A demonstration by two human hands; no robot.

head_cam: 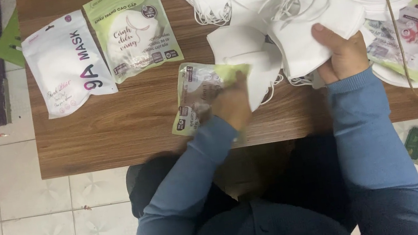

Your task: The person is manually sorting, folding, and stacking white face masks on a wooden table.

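The left hand (233, 104) rests on a clear-and-green pouch (196, 98), fingers curled at its right edge where a white mask (246, 55) sits partly at the mouth; the blur makes it hard to tell whether the fingers pinch mask or pouch. The pouch lies just left of this hand, its long axis running from the near table (114, 141) edge away from the person. Right of the pouch, the right hand (343, 54) grips a stack of white masks (316, 26), thumb on top (fingers hidden beneath). The left hand is plainly nearer the pouch. Far left of the pouch lie two sealed packs, one white (66, 62), one green (132, 29).
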